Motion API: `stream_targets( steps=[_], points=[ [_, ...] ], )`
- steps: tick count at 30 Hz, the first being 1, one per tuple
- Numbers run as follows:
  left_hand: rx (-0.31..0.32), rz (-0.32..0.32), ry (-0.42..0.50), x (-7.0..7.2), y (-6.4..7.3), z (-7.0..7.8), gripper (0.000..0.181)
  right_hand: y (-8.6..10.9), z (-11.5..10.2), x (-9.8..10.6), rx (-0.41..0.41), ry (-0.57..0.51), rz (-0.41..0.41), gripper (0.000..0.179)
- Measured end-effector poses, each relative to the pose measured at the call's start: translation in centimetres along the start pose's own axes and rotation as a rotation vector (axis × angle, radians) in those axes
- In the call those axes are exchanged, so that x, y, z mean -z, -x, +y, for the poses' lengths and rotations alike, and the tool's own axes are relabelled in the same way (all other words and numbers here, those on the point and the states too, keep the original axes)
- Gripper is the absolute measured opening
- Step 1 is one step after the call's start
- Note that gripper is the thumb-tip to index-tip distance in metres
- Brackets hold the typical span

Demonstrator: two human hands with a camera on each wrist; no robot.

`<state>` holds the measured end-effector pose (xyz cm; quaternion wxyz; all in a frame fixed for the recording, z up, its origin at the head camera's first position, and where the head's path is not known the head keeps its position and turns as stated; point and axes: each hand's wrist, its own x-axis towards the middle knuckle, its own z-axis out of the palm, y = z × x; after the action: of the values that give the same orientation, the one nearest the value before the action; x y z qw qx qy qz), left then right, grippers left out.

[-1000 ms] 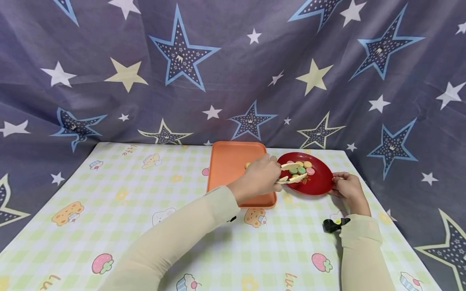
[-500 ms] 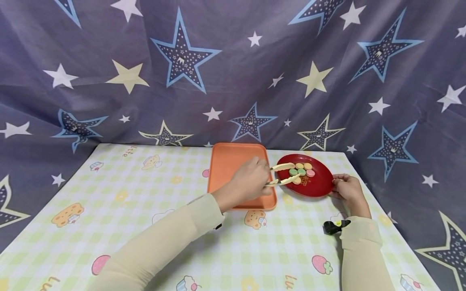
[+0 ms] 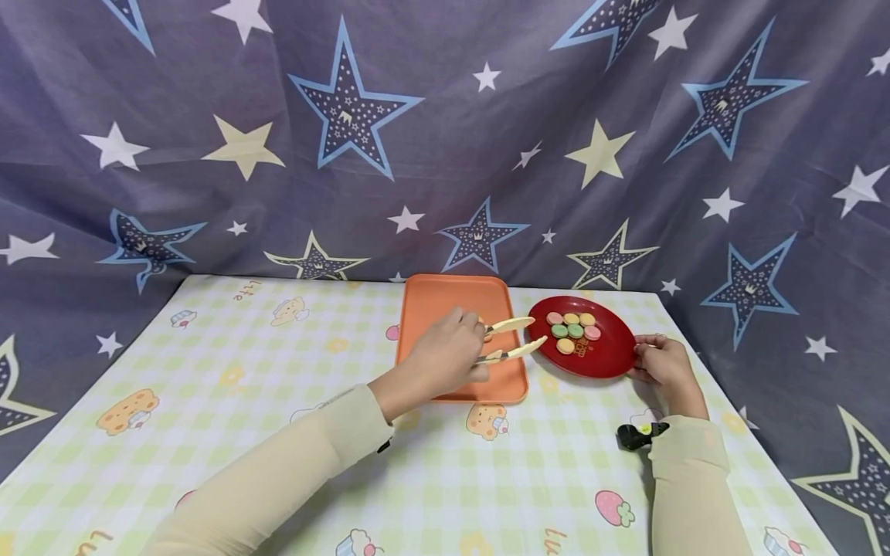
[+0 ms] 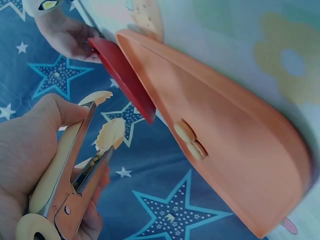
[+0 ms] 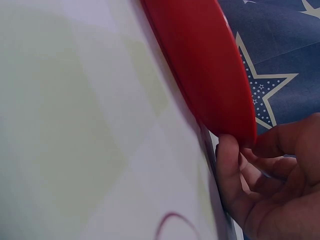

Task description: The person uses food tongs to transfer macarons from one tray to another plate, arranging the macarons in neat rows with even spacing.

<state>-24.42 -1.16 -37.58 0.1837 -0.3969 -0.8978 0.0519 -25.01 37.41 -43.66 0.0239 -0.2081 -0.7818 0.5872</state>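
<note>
My left hand (image 3: 445, 354) grips a pair of tongs (image 3: 513, 352) with cream-coloured tips, held over the orange tray (image 3: 455, 290). The tongs' arms are spread, with nothing between the tips, which point toward the red plate (image 3: 612, 351). On that plate lie several small macarons (image 3: 575, 330) in pink, yellow and green. Two yellowish macarons (image 4: 185, 131) sit side by side on the tray in the left wrist view; in the head view my left hand and the tongs mostly hide them. At the plate's right edge, my right hand (image 3: 667, 367) pinches the rim between thumb and fingers.
The tray and plate stand side by side at the back of a table with a checked, cartoon-printed cloth (image 3: 278, 479). Behind the table hangs a dark star-patterned curtain (image 3: 431, 147). A black strap piece (image 3: 633, 436) juts from the right wrist.
My left hand has drawn the tongs leftward, from over the macarons on the plate to over the tray. The right hand keeps its hold on the plate's rim.
</note>
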Motion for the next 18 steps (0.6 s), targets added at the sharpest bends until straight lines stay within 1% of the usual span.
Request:
stream_targets(
  steps=[7,10,15,18],
  points=[
    [0.032,-0.037,0.011,-0.2,1.7,-1.1,0.041,-0.1,0.1,0.0,0.006,0.004,-0.003,0.036],
    [0.046,-0.052,0.008,-0.4,2.4,-1.7,0.039,-0.1,0.1,0.1,0.004,0.008,-0.003,0.036],
    [0.061,-0.060,0.005,-0.9,3.2,-2.8,0.036,-0.1,0.1,0.1,0.005,0.014,0.002,0.037],
    [0.092,-0.079,0.022,-1.2,3.6,-3.2,0.039,0.0,0.1,0.0,0.009,0.011,0.002,0.037]
  ],
)
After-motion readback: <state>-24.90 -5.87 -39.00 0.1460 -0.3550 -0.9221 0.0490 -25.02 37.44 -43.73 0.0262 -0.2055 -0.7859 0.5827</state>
